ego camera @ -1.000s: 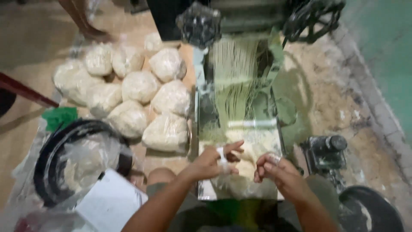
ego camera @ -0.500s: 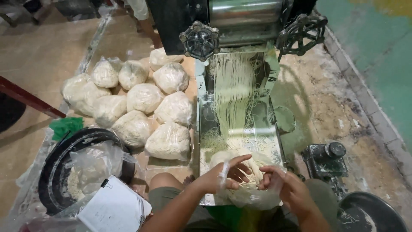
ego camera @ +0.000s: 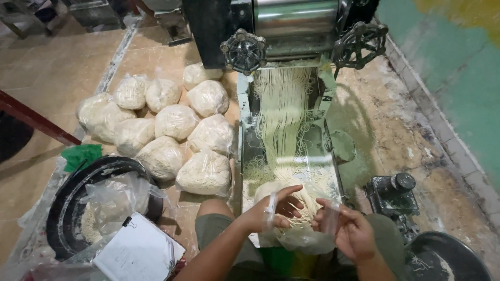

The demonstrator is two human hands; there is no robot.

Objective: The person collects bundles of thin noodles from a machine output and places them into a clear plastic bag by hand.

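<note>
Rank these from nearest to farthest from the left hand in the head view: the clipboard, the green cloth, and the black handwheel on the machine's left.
From the left hand:
1. Clipboard, lower left, over the black tub.
2. Black handwheel, straight up, on the machine's front.
3. Green cloth, far left, on the floor.
</note>
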